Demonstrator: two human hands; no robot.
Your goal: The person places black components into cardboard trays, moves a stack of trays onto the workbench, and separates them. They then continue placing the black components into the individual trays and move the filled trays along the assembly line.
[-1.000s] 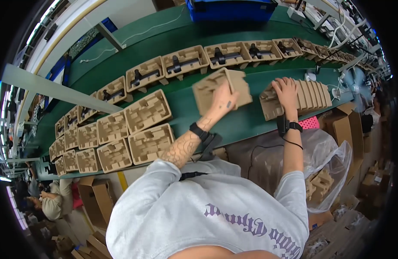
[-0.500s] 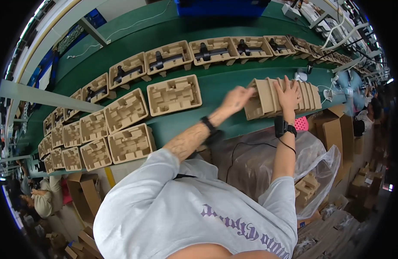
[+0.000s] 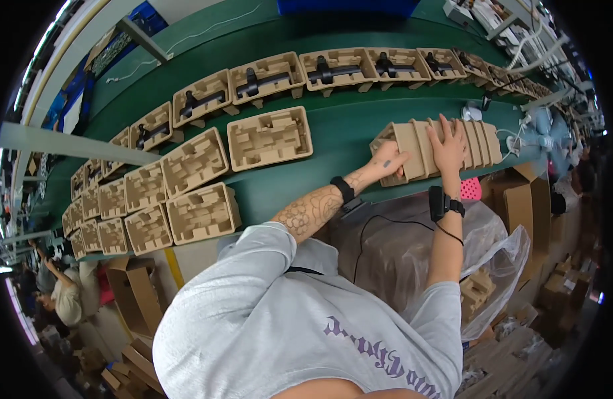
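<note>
A nested stack of brown moulded-pulp trays [image 3: 418, 149] lies on its side on the green bench at the right. My left hand [image 3: 388, 161] is at the stack's left end, fingers curled round the edge of the end tray, thumb outside. My right hand [image 3: 449, 149] lies flat over the middle of the stack, fingers spread. To the left of the stack, a single pulp tray [image 3: 263, 161] sits with its moulded compartments facing up. Next to it stand two rows of similar trays, the nearest being one tray [image 3: 207, 225] at the bench's front edge.
Beyond runs a line of pulp trays holding black T-shaped parts [image 3: 333, 72]. A blue bin [image 3: 346, 6] stands at the back. Right of the stack are a small fan [image 3: 546, 139] and an open carton [image 3: 519, 209]. Clear plastic wrap [image 3: 406, 253] hangs before the bench.
My left hand has moved down along the stack's end and now grips the end tray's edge. The right hand stays on the stack. The view has shifted slightly.
</note>
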